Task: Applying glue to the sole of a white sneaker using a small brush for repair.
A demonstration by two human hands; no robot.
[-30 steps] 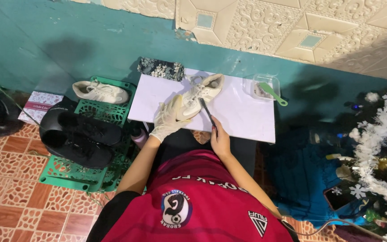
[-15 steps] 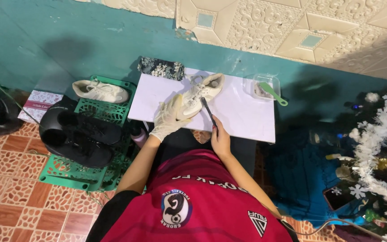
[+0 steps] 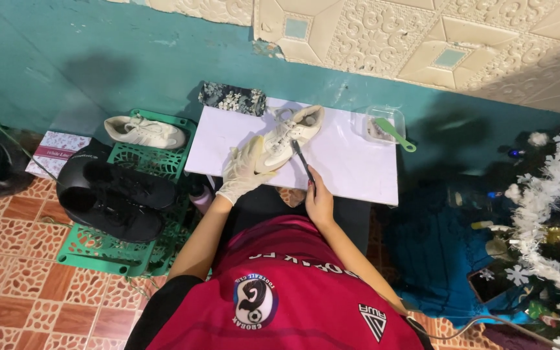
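Observation:
A white sneaker (image 3: 295, 131) lies on a white board (image 3: 351, 170) in front of me. My left hand (image 3: 246, 170), in a pale glove, grips the sneaker at its near end. My right hand (image 3: 319, 196), bare, holds a thin dark brush (image 3: 303, 159) whose tip touches the sneaker's side. I wear a red jersey.
A clear tub (image 3: 378, 125) with a green-handled brush (image 3: 396, 134) sits at the board's far right. A floral pouch (image 3: 233, 98) lies at its far left. Another white sneaker (image 3: 145, 131) and black shoes (image 3: 116, 198) rest on green crates (image 3: 98, 254). White tinsel (image 3: 555, 214) hangs at right.

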